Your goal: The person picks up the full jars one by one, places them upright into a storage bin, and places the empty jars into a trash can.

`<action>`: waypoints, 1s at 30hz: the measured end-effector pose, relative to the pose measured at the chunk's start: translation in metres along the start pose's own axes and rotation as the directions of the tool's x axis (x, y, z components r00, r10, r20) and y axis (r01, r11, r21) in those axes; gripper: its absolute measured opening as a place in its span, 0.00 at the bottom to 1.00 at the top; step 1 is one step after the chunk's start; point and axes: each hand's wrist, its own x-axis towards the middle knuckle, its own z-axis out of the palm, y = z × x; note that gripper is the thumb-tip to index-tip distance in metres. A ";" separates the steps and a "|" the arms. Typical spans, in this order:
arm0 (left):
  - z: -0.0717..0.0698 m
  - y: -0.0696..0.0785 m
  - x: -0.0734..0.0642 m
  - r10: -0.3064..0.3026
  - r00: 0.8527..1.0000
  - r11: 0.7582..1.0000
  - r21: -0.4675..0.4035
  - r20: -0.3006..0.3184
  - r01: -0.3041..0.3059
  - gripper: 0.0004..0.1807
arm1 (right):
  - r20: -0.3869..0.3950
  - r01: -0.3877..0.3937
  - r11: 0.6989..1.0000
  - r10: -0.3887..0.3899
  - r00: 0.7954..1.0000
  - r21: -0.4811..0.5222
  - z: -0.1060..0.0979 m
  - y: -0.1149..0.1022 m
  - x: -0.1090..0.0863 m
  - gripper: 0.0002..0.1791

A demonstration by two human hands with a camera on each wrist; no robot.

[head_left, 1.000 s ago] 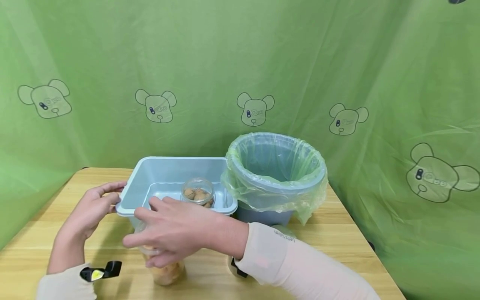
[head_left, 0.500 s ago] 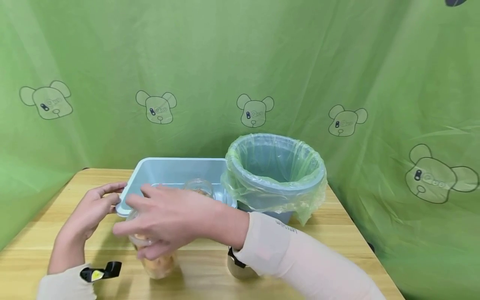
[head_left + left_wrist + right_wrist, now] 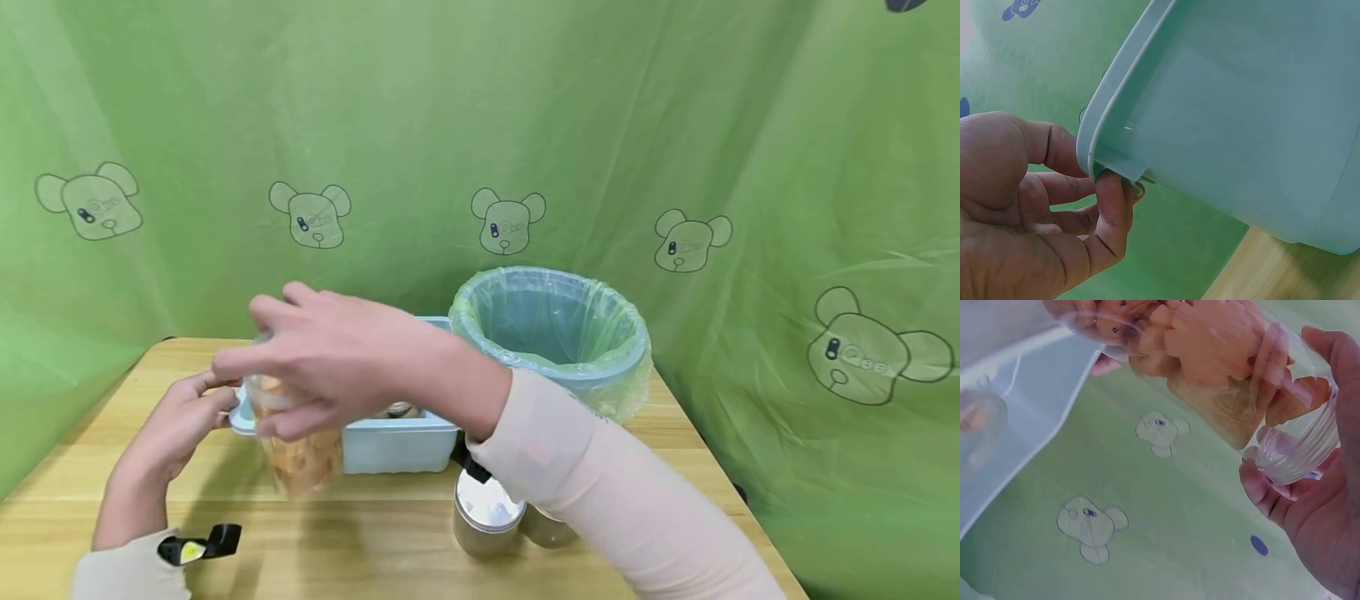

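My right hand (image 3: pixel 330 358) grips a clear jar (image 3: pixel 303 462) around its neck from above. In the right wrist view, orange-brown flower-shaped biscuits (image 3: pixel 1210 350) show through the jar's wall. The jar is raised and overlaps the front left of a light blue plastic tub (image 3: pixel 397 450). At the tub's left front corner, my left hand (image 3: pixel 176 425) pinches the rim (image 3: pixel 1094 125) between thumb and fingers. A second jar (image 3: pixel 401 409) sits inside the tub, mostly hidden behind my right hand and forearm.
To the tub's right stands a blue bin (image 3: pixel 525 362) lined with a green plastic bag (image 3: pixel 622 400). A silver-lidded jar (image 3: pixel 487 533) and another container (image 3: pixel 550 529) stand near my right sleeve. Green printed sheeting (image 3: pixel 405 108) hangs behind the wooden table (image 3: pixel 390 550).
My right hand has lifted the jar of biscuits off the table, up and slightly left toward the tub. The silver-lidded jar has come into fuller view. My left hand stays on the rim.
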 end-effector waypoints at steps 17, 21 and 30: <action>-0.001 0.003 0.000 -0.023 1.000 0.999 -0.038 0.015 0.023 0.30 | -0.022 -0.123 0.989 0.121 0.992 -0.082 -0.020 0.034 0.007 0.25; -0.001 0.003 0.000 -0.030 0.999 0.999 -0.023 0.015 0.030 0.31 | -0.013 -0.156 0.982 0.155 0.988 -0.111 -0.015 0.039 0.011 0.26; -0.002 0.004 0.000 -0.029 1.000 1.000 -0.011 0.011 0.029 0.31 | 0.014 -0.218 0.975 0.219 0.976 -0.052 0.007 0.050 0.020 0.26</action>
